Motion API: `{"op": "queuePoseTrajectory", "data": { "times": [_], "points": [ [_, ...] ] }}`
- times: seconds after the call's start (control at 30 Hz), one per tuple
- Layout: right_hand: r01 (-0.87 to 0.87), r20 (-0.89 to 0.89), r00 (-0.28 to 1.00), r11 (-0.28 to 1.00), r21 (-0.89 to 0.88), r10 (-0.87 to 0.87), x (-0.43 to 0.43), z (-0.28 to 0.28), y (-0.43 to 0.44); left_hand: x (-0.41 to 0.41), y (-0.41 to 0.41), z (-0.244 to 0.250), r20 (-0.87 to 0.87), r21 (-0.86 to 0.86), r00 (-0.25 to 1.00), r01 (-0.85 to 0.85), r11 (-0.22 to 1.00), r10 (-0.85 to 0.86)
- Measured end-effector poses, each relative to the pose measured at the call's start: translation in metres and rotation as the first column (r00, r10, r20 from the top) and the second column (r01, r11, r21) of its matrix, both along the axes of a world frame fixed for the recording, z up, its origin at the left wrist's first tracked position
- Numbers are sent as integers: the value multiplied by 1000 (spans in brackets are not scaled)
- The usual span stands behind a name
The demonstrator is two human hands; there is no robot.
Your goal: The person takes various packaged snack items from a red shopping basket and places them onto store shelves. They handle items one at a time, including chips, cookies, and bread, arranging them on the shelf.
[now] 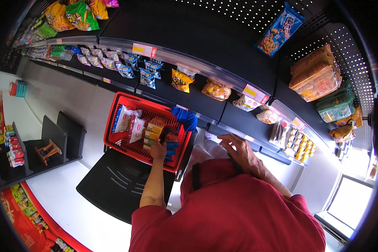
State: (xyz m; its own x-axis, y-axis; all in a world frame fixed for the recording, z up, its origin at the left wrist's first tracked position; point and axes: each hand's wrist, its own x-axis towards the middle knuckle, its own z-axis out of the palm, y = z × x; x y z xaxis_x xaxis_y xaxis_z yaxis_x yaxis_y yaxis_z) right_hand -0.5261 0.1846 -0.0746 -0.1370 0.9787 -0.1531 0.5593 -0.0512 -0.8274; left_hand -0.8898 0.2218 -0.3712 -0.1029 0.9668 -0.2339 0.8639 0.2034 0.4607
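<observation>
A red plastic shopping basket (116,138) stands on a black chair seat (123,186) in front of me. My left hand (158,150) reaches into it, at a stack of yellow-and-brown snack packs (153,129); the fingers are partly hidden, so I cannot tell whether they grip one. White bags (137,129) lie left of the stack, with blue and red packs (170,150) to its right. A blue cloth (186,119) hangs over the basket's right rim. My right hand (239,149) hovers before my chest near the lower shelf, fingers loosely bent and apart, holding nothing.
Black store shelves (189,37) run ahead, holding small blue snack bags (147,77), bagged bread (216,89) and a blue cookie pack (278,31). Large bread packs (316,74) stand at right. A wooden stool (48,152) and another display stand at left.
</observation>
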Motion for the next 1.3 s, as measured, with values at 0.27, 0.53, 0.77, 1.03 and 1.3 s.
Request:
{"op": "queuePoseTrajectory", "data": {
  "times": [0.27, 0.53, 0.77, 1.03, 1.3],
  "points": [
    [-73, 53, 996, 997, -6, 73, 4, -6, -5, 12, -4, 1, -227, -241, 965, 75, 968, -132],
    [-95, 89, 992, 995, -5, 95, 7, -6, -4, 0, 8, -5, 280, 160, 926, 214, 964, -252],
    [-109, -83, 990, 992, 57, 114, -5, -21, 18, -19, 42, 171, 690, -100, 722, 144, 985, -36],
    [-387, -524, 796, 920, -57, 302, -44, -4, 98, -16, 76, 334, 935, -167, 328, 81, 983, 132],
    [-840, -954, 297, 469, -273, -22, -69, 44, 122, 30, 136, 384, 968, 72, -253, 274, 959, 0]
  ]
}}
